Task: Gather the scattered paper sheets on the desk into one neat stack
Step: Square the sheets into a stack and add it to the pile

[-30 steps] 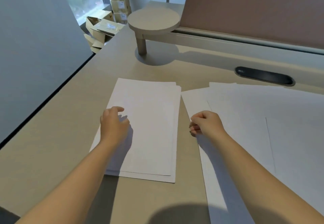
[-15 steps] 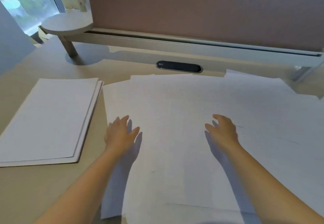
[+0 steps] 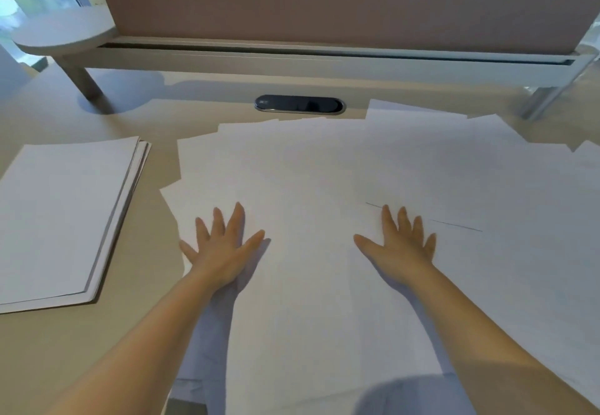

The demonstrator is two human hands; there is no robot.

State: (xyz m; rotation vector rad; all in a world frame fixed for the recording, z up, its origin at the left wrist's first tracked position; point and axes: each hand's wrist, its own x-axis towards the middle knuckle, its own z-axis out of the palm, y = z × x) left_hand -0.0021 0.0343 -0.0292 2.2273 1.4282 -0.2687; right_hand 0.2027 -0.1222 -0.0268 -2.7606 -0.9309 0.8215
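Since a moment ago both my hands have come off the stack side and dropped flat, fingers opening from curled to splayed. My left hand (image 3: 224, 249) presses palm-down, fingers fanned wide, near the left edge of the loose sheets (image 3: 324, 181); my right hand (image 3: 397, 245) lies the same way, fingers straight and spread, toward the middle of that overlapping spread. Neither pinches anything. The sheets sprawl across the desk (image 3: 156, 301) from its centre to the right edge and up toward the cable slot (image 3: 298, 104) at the back. The neat stack (image 3: 65, 216) sits apart at the left edge. If I drag inward with flat palms, I judge only the top sheets may slide, buckling or creasing while those underneath stay scattered.
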